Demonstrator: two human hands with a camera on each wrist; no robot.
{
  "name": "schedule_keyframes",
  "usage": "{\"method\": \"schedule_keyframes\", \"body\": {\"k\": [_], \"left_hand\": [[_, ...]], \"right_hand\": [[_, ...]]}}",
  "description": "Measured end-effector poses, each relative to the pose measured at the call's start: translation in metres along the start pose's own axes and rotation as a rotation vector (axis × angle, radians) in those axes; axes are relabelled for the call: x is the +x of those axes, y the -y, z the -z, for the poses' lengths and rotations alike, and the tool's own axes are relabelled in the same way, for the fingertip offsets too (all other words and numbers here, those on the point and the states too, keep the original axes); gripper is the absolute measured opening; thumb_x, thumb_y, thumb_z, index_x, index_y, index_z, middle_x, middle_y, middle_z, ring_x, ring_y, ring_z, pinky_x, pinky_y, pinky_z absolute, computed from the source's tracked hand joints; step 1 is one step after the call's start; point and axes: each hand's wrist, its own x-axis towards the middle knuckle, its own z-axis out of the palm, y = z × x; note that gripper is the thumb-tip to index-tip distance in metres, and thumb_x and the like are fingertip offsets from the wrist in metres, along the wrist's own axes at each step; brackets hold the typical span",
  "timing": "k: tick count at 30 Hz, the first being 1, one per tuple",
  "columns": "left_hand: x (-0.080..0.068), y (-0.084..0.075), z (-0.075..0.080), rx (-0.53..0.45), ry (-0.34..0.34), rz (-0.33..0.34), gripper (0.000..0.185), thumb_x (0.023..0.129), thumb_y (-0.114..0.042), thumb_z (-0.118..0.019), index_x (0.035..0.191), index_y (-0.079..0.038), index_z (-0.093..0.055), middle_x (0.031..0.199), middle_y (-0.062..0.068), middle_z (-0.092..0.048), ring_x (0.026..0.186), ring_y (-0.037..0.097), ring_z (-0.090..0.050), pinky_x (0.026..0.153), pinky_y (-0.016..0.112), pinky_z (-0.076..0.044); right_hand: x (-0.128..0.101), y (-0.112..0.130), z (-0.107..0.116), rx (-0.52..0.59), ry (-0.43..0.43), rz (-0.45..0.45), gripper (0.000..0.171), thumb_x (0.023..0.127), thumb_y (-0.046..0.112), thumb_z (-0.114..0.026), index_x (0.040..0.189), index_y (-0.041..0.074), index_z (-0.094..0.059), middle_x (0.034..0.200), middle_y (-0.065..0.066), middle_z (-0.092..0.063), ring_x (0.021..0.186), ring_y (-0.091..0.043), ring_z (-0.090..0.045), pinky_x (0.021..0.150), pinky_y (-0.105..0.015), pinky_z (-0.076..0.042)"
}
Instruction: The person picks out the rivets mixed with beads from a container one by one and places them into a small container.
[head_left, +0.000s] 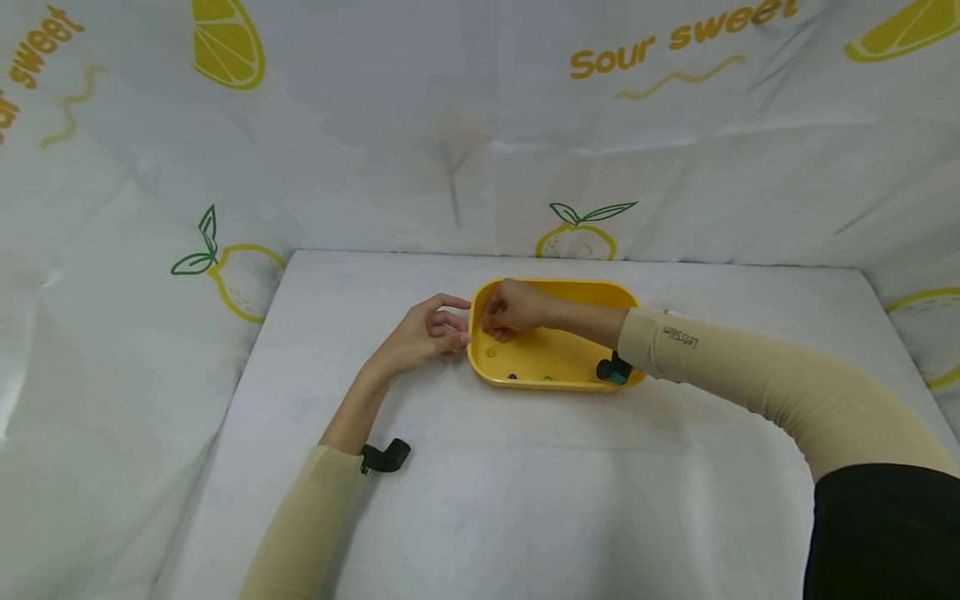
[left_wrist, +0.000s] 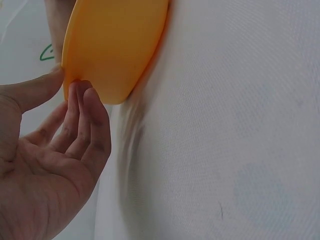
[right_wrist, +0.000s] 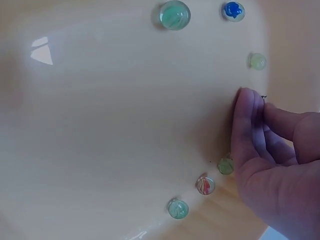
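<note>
A yellow tray (head_left: 555,385) holds several glass marbles. My left hand (head_left: 429,335) is at the tray's left end, its thumb tip at the rim and its other fingertips against the outer wall. Inside the tray, my right hand (right_wrist: 280,145) pinches a small dark thing (right_wrist: 264,97), mostly hidden between thumb and fingers. Around that hand lie a pale yellow-green marble (right_wrist: 257,61), a blue marble (right_wrist: 233,11), a green marble (right_wrist: 226,166) and a red-streaked marble (right_wrist: 205,184). A larger teal marble (right_wrist: 175,15) and a smaller green-teal marble (right_wrist: 178,208) sit farther from the fingers.
The tray stands on a white-covered table (head_left: 525,500) near its back edge. Behind hangs a white cloth (head_left: 360,167) with lemon prints. A black wrist camera (head_left: 386,456) sits on the left forearm; another camera (head_left: 613,369) on the right wrist hangs over the tray.
</note>
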Motion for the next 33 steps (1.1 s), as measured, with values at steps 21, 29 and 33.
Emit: {"method": "schedule_keyframes", "body": {"k": [21, 29, 33], "left_hand": [[-0.001, -0.001, 0.000, -0.004, 0.000, 0.020, 0.053, 0.100, -0.004, -0.074, 0.149, -0.005, -0.055, 0.111, 0.015, -0.072, 0.089, 0.030, -0.073, 0.080, 0.035, -0.067], [-0.001, 0.000, -0.001, 0.001, 0.000, 0.027, 0.052, 0.100, -0.004, -0.073, 0.149, -0.005, -0.055, 0.112, 0.017, -0.072, 0.091, 0.032, -0.072, 0.080, 0.036, -0.067], [0.000, -0.002, -0.001, 0.010, 0.001, 0.018, 0.052, 0.100, -0.003, -0.073, 0.149, -0.005, -0.055, 0.112, 0.017, -0.073, 0.089, 0.032, -0.072, 0.079, 0.035, -0.067]], "right_hand": [[-0.030, -0.003, 0.020, 0.186, -0.058, 0.008, 0.026, 0.111, 0.006, -0.059, 0.123, -0.014, -0.072, 0.109, -0.024, -0.078, 0.086, -0.016, -0.079, 0.089, -0.037, -0.068], [-0.052, -0.002, 0.033, 0.200, -0.113, -0.010, 0.029, 0.112, 0.010, -0.060, 0.128, -0.011, -0.070, 0.119, -0.027, -0.076, 0.098, -0.027, -0.081, 0.097, -0.044, -0.067], [-0.068, 0.001, 0.042, 0.178, -0.143, 0.003, 0.027, 0.112, 0.011, -0.060, 0.127, -0.009, -0.071, 0.118, -0.026, -0.076, 0.097, -0.025, -0.081, 0.095, -0.043, -0.067]]}}
